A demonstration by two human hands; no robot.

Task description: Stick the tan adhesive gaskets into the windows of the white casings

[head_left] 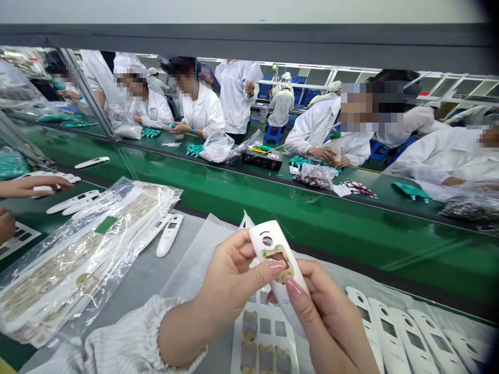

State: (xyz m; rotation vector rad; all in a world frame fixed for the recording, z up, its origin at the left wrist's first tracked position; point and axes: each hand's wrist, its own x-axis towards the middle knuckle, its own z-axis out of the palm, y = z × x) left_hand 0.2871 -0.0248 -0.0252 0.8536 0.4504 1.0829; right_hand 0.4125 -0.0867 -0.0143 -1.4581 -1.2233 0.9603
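- A grey-topped bench (136, 275) runs along a green conveyor belt (351, 239); co-workers in white coats (198, 106) sit and stand beyond it in a factory hall.
- A clear plastic bag (89, 249) of white strips lies near the bench's left edge; a co-worker's hand (27, 186) reaches in from the left.
- White casings (413, 332) line the near right edge, beside a sheet of tan gaskets (265, 337).
- The left hand (230, 275) and right hand (323, 317) firmly pinch a white plastic casing (277, 270) above that sheet, its tan gasket facing up.
- A small blue mark (286, 300) on the casing is too small to read.
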